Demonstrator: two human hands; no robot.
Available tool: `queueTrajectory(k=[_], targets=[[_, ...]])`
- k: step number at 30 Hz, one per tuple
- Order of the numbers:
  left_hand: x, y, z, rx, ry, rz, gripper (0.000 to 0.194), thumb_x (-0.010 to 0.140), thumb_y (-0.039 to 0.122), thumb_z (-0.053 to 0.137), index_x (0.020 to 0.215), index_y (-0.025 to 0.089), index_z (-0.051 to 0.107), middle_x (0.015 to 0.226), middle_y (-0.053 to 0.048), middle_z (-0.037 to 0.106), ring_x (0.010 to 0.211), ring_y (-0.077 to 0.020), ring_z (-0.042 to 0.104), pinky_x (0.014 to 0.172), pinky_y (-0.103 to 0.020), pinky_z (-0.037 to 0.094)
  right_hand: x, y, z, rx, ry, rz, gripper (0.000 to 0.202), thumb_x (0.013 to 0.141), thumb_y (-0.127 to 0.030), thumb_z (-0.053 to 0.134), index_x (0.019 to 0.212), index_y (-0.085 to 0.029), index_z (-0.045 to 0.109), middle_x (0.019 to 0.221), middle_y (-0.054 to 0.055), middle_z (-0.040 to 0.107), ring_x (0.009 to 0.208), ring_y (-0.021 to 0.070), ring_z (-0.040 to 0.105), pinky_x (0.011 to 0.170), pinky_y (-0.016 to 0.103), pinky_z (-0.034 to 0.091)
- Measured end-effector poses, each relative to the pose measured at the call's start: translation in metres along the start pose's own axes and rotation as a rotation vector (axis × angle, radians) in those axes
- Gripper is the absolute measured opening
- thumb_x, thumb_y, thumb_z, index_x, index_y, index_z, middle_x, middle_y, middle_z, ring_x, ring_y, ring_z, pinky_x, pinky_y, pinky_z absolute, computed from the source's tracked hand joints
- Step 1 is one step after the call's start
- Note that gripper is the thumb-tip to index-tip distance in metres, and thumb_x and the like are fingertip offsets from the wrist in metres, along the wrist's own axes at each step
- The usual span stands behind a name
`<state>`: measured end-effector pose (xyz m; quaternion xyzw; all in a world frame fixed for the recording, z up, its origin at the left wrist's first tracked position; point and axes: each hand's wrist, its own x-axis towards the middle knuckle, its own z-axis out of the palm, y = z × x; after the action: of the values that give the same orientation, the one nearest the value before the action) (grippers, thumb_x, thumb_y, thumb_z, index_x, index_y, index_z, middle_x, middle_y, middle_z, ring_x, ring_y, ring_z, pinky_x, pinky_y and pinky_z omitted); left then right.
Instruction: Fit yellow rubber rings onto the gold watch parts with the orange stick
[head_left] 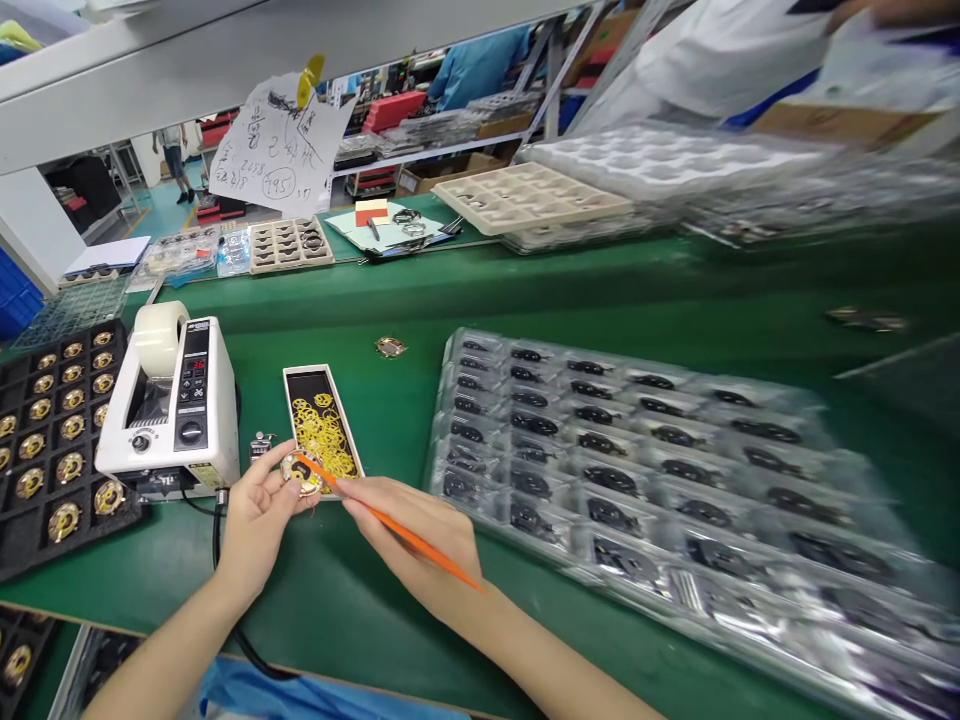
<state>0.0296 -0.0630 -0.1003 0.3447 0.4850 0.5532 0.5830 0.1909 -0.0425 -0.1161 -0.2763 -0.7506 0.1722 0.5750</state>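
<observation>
Between the fingers and thumb of my left hand [259,515] is a round gold-rimmed piece [302,473], like a watch case, tilted toward me. My right hand [416,535] is closed around slim orange tweezers [401,530]. Their tip meets the face of the gold-rimmed piece; whether it grips anything there is too small to tell. Just behind both hands lies a white box [346,425] with a dark bottom. Many thin yellow rings [319,425] are heaped inside it, and my fingers cover part of its near end.
On the left stand a white tape dispenser [217,400] and a black tray [90,500] of gold round pieces. A small counter [260,446] sits beside the box. Clear trays [570,540] of black parts fill the right. Another gold piece [390,347] lies behind the box.
</observation>
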Motion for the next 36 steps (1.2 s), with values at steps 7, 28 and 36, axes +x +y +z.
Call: queueTrajectory(k=[7,28,36], targets=[[0.001,-0.006,0.002,0.026,0.000,0.004,0.051,0.071,0.042,0.078,0.115,0.017,0.066,0.098,-0.009,0.076,0.093,-0.0230,0.071,0.085,-0.034,0.057,-0.015,0.010,0.013,-0.131,-0.059,-0.193,0.045,0.089,-0.004,0.052,0.130,-0.022,0.059,0.098,0.009,0.076,0.091,0.0205,0.073,0.082,0.034,0.062],[0.004,-0.005,0.001,0.162,0.001,-0.008,0.023,0.063,0.022,0.076,0.079,0.015,0.062,0.066,-0.003,0.068,0.055,-0.0169,0.069,0.038,-0.016,0.040,-0.005,0.004,-0.010,-0.091,0.093,0.031,0.027,0.096,-0.019,0.038,0.099,-0.021,0.065,0.095,0.010,0.065,0.086,0.0218,0.063,0.070,0.036,0.053],[0.001,-0.005,0.006,0.254,0.046,0.116,0.020,0.068,0.021,0.069,0.086,0.014,0.065,0.076,-0.003,0.071,0.055,-0.0120,0.066,0.048,-0.019,0.051,-0.010,-0.001,0.013,-0.319,-0.062,-0.054,0.019,0.096,-0.016,0.044,0.089,-0.018,0.062,0.066,0.002,0.062,0.053,0.0130,0.056,0.049,0.024,0.043]])
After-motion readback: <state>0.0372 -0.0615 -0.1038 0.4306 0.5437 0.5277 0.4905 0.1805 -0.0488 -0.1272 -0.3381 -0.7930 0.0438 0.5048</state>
